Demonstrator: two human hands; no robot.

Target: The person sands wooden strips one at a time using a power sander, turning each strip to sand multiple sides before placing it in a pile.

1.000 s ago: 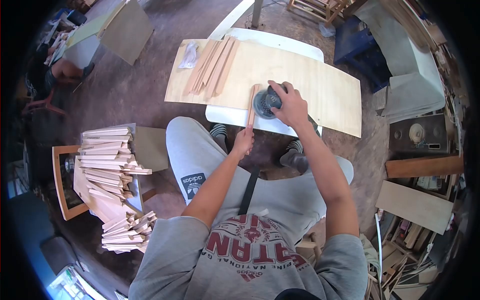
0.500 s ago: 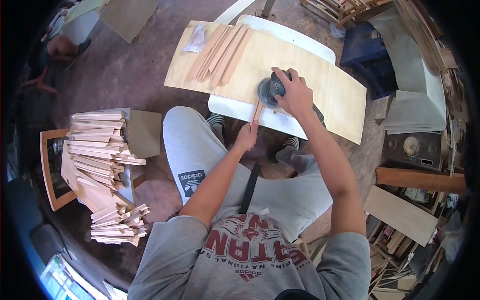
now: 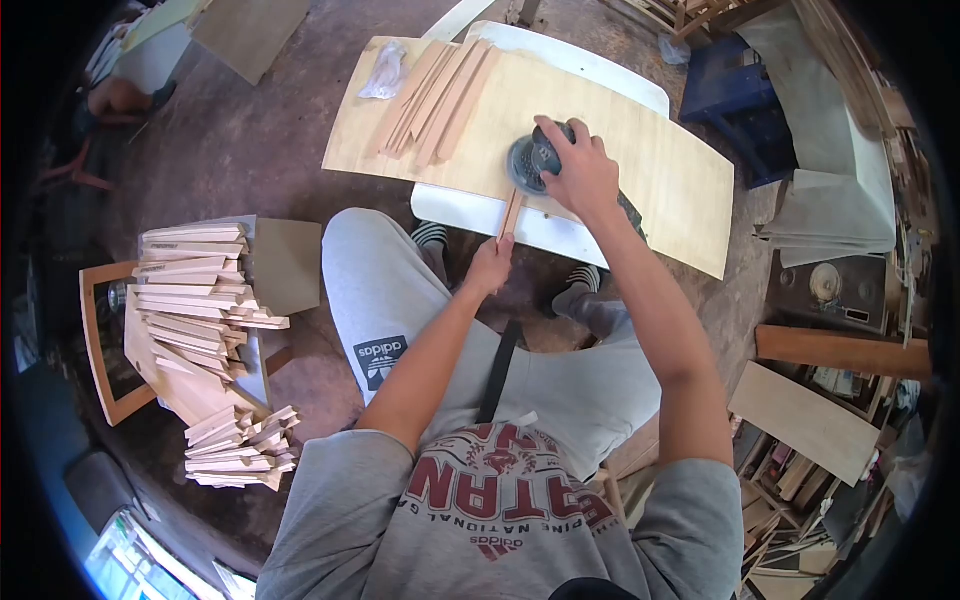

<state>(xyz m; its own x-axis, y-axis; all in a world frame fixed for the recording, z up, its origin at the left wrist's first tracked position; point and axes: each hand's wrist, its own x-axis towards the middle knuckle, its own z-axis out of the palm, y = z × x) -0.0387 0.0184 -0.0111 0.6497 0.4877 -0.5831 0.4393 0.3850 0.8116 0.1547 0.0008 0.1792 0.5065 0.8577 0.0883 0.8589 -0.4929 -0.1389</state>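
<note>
My right hand (image 3: 583, 172) is wrapped over the top of a dark orbital sander (image 3: 523, 168). Its round pad rests over the far part of a narrow wooden strip (image 3: 512, 213), hiding that end. The strip's near end sticks out past the edge of the plywood board (image 3: 620, 165), where my left hand (image 3: 491, 265) grips it with closed fingers. Several wooden strips (image 3: 440, 100) lie side by side on the board's left part, beside a clear plastic bag (image 3: 384, 72).
A white panel (image 3: 560, 235) lies under the board. On my left, stacked wood pieces (image 3: 195, 290) and a smaller pile (image 3: 240, 450) stand near an orange-brown frame (image 3: 95, 345). A blue stand (image 3: 735, 110) is at the right. Another person's leg (image 3: 120, 97) shows at far left.
The sander and my right hand have shifted slightly left and toward the far side in view. My left hand still holds the strip, also a little further left.
</note>
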